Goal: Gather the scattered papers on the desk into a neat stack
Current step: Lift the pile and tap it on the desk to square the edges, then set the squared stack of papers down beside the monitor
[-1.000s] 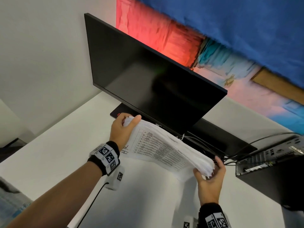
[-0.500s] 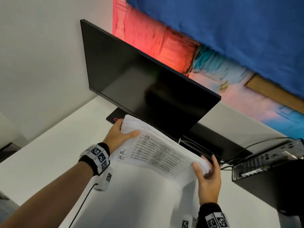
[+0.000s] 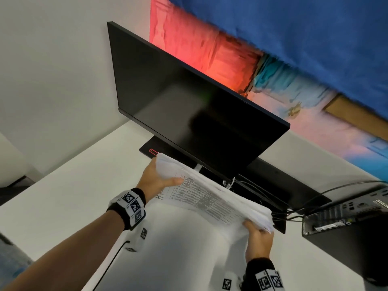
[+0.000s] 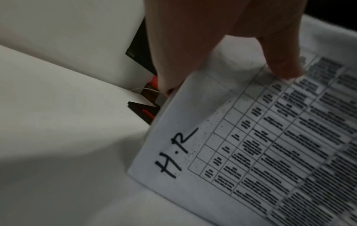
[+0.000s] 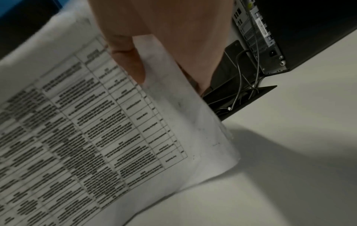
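Note:
A thick stack of white papers (image 3: pixel 212 198) with a printed table and "H.R" handwritten on the top sheet is held tilted above the white desk (image 3: pixel 63 192), in front of the monitor. My left hand (image 3: pixel 156 178) grips its far left end, thumb on the top sheet (image 4: pixel 251 145) and fingers underneath. My right hand (image 3: pixel 259 236) grips the near right end, thumb on the top sheet (image 5: pixel 96 130) and fingers hidden beneath. The stack's long edge points down toward the desk.
A black monitor (image 3: pixel 189 106) on a black base (image 3: pixel 150 149) stands just behind the papers. A black computer case (image 3: pixel 346 234) with cables (image 3: pixel 294 215) sits at the right. A colourful painting hangs on the wall behind.
Both hands have kept hold of the stack and shifted it slightly; the left thumb slid from the stack's end onto the top sheet, and the stack now tilts more steeply.

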